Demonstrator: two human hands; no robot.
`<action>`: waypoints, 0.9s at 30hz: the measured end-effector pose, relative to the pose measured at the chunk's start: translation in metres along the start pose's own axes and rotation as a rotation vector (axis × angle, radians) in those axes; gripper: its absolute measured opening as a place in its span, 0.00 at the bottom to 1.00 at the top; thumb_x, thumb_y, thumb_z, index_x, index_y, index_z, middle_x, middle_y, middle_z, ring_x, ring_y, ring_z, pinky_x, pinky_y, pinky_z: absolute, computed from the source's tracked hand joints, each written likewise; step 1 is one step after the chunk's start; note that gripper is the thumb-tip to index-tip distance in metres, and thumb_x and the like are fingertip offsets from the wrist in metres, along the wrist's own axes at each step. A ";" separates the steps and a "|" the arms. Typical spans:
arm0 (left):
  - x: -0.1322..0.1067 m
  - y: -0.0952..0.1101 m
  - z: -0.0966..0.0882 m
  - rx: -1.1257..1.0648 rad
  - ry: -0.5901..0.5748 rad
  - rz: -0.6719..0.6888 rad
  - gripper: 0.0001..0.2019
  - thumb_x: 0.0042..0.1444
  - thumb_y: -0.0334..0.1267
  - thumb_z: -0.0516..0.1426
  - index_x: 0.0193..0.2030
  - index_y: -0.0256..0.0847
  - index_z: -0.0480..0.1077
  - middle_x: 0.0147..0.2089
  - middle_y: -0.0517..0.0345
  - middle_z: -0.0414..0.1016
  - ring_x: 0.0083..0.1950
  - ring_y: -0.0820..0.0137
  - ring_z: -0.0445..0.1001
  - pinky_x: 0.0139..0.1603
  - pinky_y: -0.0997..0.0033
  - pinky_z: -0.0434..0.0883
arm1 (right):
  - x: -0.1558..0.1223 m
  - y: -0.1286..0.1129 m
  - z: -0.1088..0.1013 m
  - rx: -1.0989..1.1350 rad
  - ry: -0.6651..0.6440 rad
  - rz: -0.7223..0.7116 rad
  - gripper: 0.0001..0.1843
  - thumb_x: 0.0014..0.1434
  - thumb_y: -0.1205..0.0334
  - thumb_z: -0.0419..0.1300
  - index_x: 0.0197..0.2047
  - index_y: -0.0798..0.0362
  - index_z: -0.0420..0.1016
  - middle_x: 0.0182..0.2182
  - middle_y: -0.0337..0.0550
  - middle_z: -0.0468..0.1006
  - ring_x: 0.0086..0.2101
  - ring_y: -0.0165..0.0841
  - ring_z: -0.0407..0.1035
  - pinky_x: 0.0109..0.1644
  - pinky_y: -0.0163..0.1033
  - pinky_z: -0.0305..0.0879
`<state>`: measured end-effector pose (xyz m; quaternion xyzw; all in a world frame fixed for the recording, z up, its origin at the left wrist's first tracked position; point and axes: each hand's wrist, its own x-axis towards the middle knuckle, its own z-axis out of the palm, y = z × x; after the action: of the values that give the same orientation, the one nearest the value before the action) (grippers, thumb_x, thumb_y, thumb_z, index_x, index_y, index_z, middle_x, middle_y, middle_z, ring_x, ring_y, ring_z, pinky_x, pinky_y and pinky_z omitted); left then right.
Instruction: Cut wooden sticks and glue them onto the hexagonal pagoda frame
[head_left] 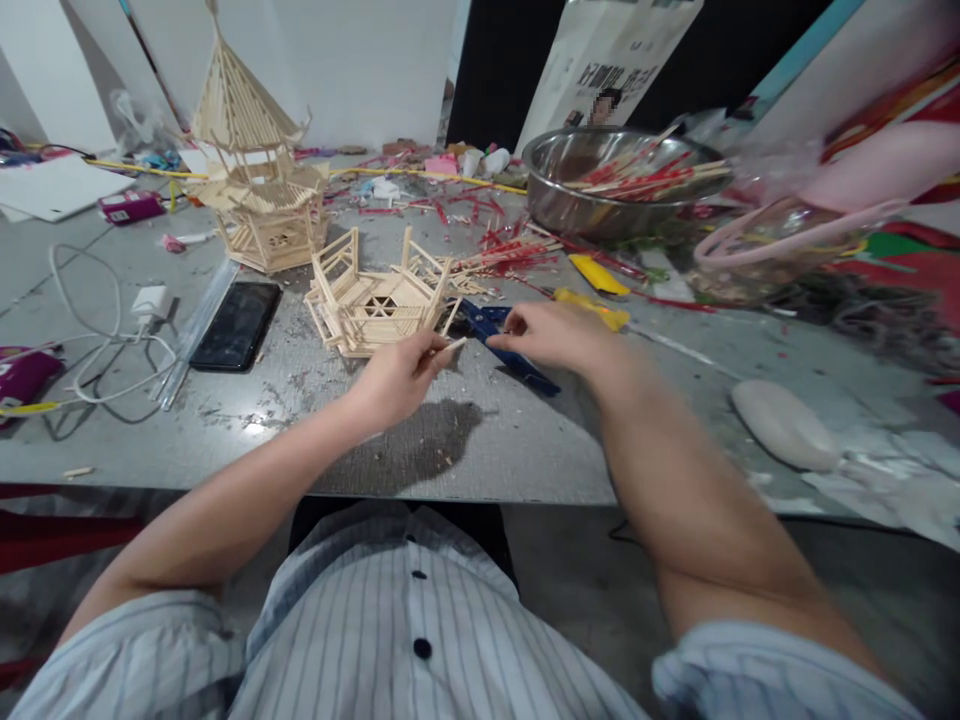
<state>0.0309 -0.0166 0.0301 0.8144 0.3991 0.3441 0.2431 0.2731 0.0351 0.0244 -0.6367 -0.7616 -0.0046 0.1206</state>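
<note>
My left hand (397,375) pinches a thin wooden stick (450,345) just in front of a small hexagonal railing frame of pale sticks (375,295). My right hand (551,335) rests with curled fingers on a blue-handled tool (506,350) lying on the grey table (300,420), right of the frame. A taller finished stick pagoda (255,170) stands behind, to the left.
A black phone (236,325) and a white charger with its cable (146,305) lie at left. A steel bowl of red-tipped sticks (607,180) sits at back right, a pink basket (780,240) beside it. Yellow tools (592,305) and scattered sticks lie nearby.
</note>
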 end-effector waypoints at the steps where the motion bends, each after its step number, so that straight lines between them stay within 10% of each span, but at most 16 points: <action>1: -0.001 -0.001 0.005 -0.050 -0.026 -0.012 0.08 0.62 0.37 0.52 0.34 0.38 0.69 0.24 0.63 0.65 0.24 0.75 0.61 0.26 0.75 0.60 | 0.000 0.001 0.006 -0.060 -0.049 0.012 0.23 0.45 0.36 0.65 0.24 0.49 0.72 0.23 0.44 0.76 0.22 0.35 0.66 0.26 0.41 0.58; 9: -0.013 -0.006 0.011 -0.061 -0.144 0.061 0.10 0.64 0.40 0.51 0.36 0.37 0.69 0.22 0.65 0.61 0.23 0.78 0.58 0.27 0.78 0.58 | -0.011 -0.024 -0.005 -0.205 -0.245 0.180 0.18 0.60 0.50 0.52 0.38 0.54 0.77 0.40 0.57 0.80 0.40 0.47 0.75 0.37 0.45 0.65; 18: -0.018 -0.007 0.010 0.031 -0.215 0.183 0.13 0.64 0.41 0.49 0.43 0.36 0.70 0.25 0.61 0.68 0.24 0.77 0.63 0.28 0.79 0.60 | -0.019 0.001 -0.028 0.403 0.167 0.448 0.10 0.57 0.54 0.59 0.34 0.53 0.71 0.19 0.38 0.70 0.20 0.31 0.65 0.29 0.39 0.61; 23: -0.021 -0.013 0.012 0.020 -0.077 0.184 0.27 0.64 0.44 0.51 0.65 0.31 0.54 0.20 0.70 0.59 0.20 0.77 0.56 0.24 0.78 0.56 | -0.030 0.006 -0.038 0.884 0.488 0.292 0.13 0.47 0.56 0.67 0.27 0.50 0.66 0.10 0.28 0.62 0.10 0.26 0.54 0.16 0.35 0.49; 27: -0.021 -0.018 0.014 0.048 0.087 0.150 0.34 0.64 0.45 0.51 0.70 0.28 0.46 0.20 0.68 0.61 0.20 0.76 0.58 0.24 0.77 0.57 | -0.037 0.008 -0.040 1.273 0.326 0.047 0.14 0.42 0.58 0.70 0.22 0.50 0.67 0.07 0.29 0.61 0.08 0.24 0.51 0.13 0.34 0.46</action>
<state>0.0236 -0.0253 0.0019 0.8318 0.3555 0.3866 0.1796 0.2940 -0.0059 0.0549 -0.4483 -0.5734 0.3533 0.5877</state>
